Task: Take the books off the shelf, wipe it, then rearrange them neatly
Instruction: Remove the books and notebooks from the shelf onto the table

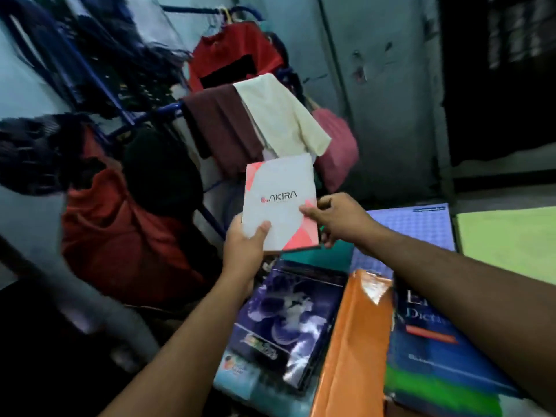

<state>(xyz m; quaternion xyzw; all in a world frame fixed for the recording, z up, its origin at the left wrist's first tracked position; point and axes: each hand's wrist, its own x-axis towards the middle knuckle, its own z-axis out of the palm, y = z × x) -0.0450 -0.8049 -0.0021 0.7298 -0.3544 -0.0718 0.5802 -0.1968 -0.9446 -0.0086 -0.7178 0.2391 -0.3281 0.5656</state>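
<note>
head view looks down on a white notebook (279, 203) with pink corner panels and the word "akira" printed across its cover, held up in the air between both hands. left hand (245, 251) grips its lower left corner, thumb curled over the cover and fingers underneath. right hand (340, 218) pinches the right edge about halfway down, thumb on the cover. the hands sit just apart, both clamped on that same notebook.

below it several books lie flat and crowded against one another: a dark purple book (288, 323) with a glossy swirling cover, an orange-wrapped book (352, 341) beside it, a blue dictionary (436, 350) partly under the right forearm, a lilac grid-patterned book (421, 227) further back, and a pale green cover (511, 242) at the right edge. whether these lie on the shelf itself or on some other surface, i cannot tell; no cloth for wiping shows.

behind the notebook a blue clothes rack (126, 115) carries a maroon cloth (222, 130), a cream garment (282, 112) and a red shirt (237, 52). the frame is dim and motion-blurred towards the left.

i judge this as the handling-books stage, either clearing or putting back; the flat spread below looks more like a holding pile than a tidy row. the next move calls for choosing a spot and setting the notebook down square, with one hand letting go first.
</note>
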